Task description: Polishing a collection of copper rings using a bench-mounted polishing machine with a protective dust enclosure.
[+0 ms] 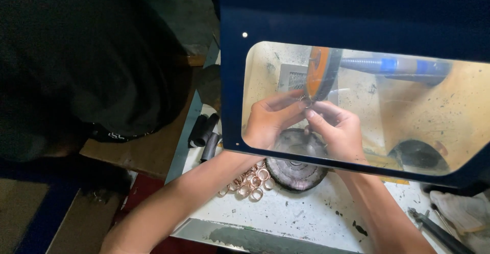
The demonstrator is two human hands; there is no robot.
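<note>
**Small ring held to the orange wheel behind the guard**

Both hands work behind a clear window point(408, 131) set in a dark blue guard point(357, 9). The left hand point(268, 119) and right hand point(339, 131) meet fingertip to fingertip, and their grip is pinched together on a small ring point(305, 101), which sits right at the lower edge of the orange wheel point(321, 73). Whether the ring touches the wheel is too fine to tell.

As for progress, one ring is in hand at the wheel. A heap of copper-coloured rings point(250, 180) lies on the white table point(306, 213), below the grip and just beside the left forearm. Which of those are finished cannot be told from their look.

Directly beneath the grip sits a dark round disc point(296, 170), half behind the window, touching the heap of rings. Left of the grip, outside the guard, lie a few short black tubes point(204, 131). Far down to the right rest some dark tools point(439, 231) and a pale cloth point(464, 210). The guard's lower frame crosses both wrists, so the arms reach under it. A dark-clothed person point(76, 65) stands to the left, apart from the work.
</note>
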